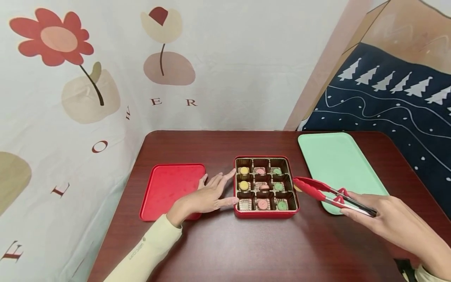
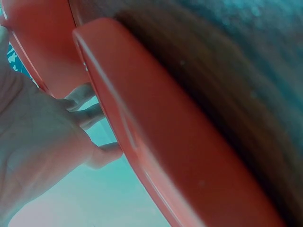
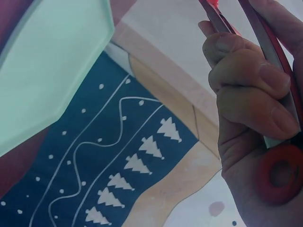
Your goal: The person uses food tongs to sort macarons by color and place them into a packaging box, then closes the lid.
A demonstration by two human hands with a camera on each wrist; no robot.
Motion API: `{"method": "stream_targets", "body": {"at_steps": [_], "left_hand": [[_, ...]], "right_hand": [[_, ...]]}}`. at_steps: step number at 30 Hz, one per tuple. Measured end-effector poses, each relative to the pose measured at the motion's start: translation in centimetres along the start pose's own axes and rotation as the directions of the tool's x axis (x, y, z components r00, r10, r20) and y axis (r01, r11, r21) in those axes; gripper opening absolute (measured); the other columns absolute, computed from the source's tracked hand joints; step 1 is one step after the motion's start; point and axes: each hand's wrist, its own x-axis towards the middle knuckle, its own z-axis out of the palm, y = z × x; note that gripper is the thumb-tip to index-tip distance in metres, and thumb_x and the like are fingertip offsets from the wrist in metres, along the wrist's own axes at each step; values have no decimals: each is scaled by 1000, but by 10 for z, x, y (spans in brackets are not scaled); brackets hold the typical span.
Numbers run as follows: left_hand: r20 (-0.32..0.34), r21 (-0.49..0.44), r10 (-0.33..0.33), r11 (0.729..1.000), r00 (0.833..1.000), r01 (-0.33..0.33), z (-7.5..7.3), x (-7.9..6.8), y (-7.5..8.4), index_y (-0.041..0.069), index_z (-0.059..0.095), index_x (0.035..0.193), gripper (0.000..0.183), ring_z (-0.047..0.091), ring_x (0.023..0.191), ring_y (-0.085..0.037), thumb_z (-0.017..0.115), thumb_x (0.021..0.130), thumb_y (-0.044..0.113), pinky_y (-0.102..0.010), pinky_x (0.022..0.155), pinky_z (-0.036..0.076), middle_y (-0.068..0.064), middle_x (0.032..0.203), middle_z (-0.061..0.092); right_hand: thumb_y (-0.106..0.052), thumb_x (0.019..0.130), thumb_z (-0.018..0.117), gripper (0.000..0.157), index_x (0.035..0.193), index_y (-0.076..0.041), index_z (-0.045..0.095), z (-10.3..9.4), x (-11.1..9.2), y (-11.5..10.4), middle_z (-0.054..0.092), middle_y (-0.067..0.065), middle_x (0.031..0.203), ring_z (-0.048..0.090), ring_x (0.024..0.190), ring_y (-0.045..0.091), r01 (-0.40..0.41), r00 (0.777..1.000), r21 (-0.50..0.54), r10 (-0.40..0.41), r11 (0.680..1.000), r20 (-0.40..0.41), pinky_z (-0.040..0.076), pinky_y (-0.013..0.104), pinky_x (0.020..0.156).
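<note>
A red box (image 1: 266, 214) with a gold divided insert stands mid-table. Small round macarons lie inside: yellow ones (image 1: 243, 185) in the left column, pink ones (image 1: 262, 204) in the middle, green ones (image 1: 282, 205) on the right. The middle pink one is tipped on edge; the front left compartment shows only its bare patterned floor. My left hand (image 1: 210, 194) reaches to the box's left side, fingers spread and fingertips at its wall. My right hand (image 1: 384, 213) grips red-tipped tongs (image 1: 313, 188). Between the tongs' tips, just right of the box, a yellowish piece (image 1: 298, 188) partly shows.
A red lid (image 1: 169, 192) lies on the left, partly behind my left hand. At the right is a pale green tray (image 1: 338, 156), its near end below the tongs and right hand. The dark wooden table (image 1: 225, 250) meets a printed cloth (image 1: 239, 78) at the back.
</note>
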Motion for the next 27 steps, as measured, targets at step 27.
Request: {"method": "stream_targets", "body": {"at_steps": [27], "left_hand": [[3,-2,9,1000,1000,-9,-1,0,1,27,1,177,99,16,165,-38,56,107,69,-71,125,-5,-13,177,25]], "right_hand": [[-36,85,97,58,133,-8,80,5,32,-49,76,-12,102,60,81,2,172,985,121,-172,978,-9,48,22,63]]}}
